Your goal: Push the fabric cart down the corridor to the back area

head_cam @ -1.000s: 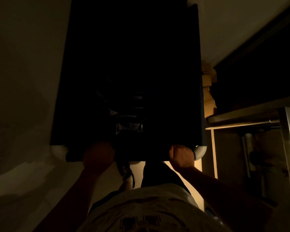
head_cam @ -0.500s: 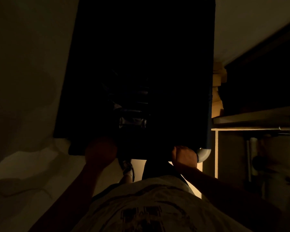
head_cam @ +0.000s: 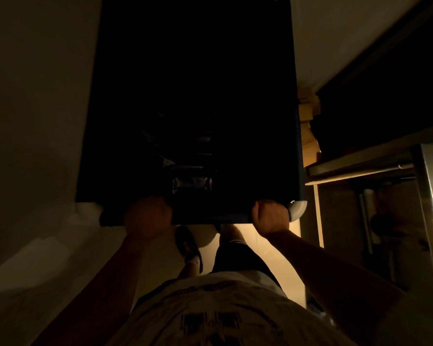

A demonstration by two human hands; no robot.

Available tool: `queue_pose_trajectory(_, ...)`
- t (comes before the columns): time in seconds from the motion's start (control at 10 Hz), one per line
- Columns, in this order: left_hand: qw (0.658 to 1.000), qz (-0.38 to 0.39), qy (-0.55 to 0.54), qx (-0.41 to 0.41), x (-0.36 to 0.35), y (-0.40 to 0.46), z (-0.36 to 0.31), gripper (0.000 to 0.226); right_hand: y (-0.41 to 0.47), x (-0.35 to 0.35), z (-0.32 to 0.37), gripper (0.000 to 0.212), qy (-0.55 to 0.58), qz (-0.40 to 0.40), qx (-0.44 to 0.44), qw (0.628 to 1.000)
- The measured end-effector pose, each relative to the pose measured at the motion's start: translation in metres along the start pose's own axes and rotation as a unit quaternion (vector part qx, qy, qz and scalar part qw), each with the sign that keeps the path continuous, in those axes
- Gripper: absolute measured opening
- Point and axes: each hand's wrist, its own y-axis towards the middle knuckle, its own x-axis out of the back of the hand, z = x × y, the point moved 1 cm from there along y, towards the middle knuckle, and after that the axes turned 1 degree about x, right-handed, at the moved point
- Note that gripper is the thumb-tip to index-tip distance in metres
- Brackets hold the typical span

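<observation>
The fabric cart (head_cam: 248, 121) is a deep dark bin that fills the middle of the dim view. Faint shiny bundles (head_cam: 190, 181) lie inside near its front rim. My left hand (head_cam: 148, 216) is closed around the near rim at the left. My right hand (head_cam: 270, 216) grips the same rim at the right, beside a grey rounded corner piece (head_cam: 298, 209). Most of the cart's inside is too dark to make out.
A pale wall (head_cam: 35, 108) runs along the left, close to the cart. On the right stand a metal shelf rack (head_cam: 360, 168) and stacked cardboard (head_cam: 309, 136). My legs and a shoe (head_cam: 189, 248) show on the lit floor below.
The cart and both hands stay together as I walk; the shelf and cardboard on the right have shifted a little in view. My grip is unchanged.
</observation>
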Motion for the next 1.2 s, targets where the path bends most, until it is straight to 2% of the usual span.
queue_pose_trajectory(0.2, 1.0, 0.005, -0.022, 0.005, 0.0, -0.002, -0.001, 0.038, 0.001, 0.005, 0.002, 0.055, -0.003, 0.011, 0.013, 1.0)
queue_pose_trajectory(0.3, 1.0, -0.016, -0.009, 0.0, 0.001, -0.002, -0.001, 0.041, 0.001, 0.002, 0.0, 0.043, -0.002, 0.0, 0.012, 1.0)
queue_pose_trajectory(0.4, 1.0, -0.01, 0.02, 0.003, -0.001, -0.001, 0.0, 0.04, -0.001, 0.001, -0.001, 0.042, -0.003, -0.013, 0.013, 1.0)
queue_pose_trajectory(0.7, 0.998, 0.054, 0.026, 0.02, 0.003, 0.001, -0.004, 0.043, -0.005, 0.011, -0.005, 0.043, -0.012, -0.01, 0.05, 0.999)
queue_pose_trajectory(0.8, 0.997, 0.059, 0.017, 0.057, 0.021, 0.0, -0.01, 0.039, -0.018, 0.024, -0.016, 0.04, 0.031, -0.033, 0.059, 0.997)
queue_pose_trajectory(0.9, 0.999, 0.009, 0.016, 0.044, 0.051, 0.0, -0.021, 0.048, -0.032, 0.04, -0.032, 0.038, 0.054, -0.067, 0.075, 0.994)
queue_pose_trajectory(1.0, 0.999, -0.036, 0.012, 0.017, 0.093, -0.002, -0.041, 0.048, -0.044, 0.068, -0.041, 0.04, 0.076, -0.099, 0.077, 0.989)
queue_pose_trajectory(1.2, 0.987, -0.151, -0.008, -0.054, 0.187, -0.015, -0.079, 0.059, -0.062, 0.14, -0.046, 0.051, 0.102, -0.21, 0.137, 0.963)
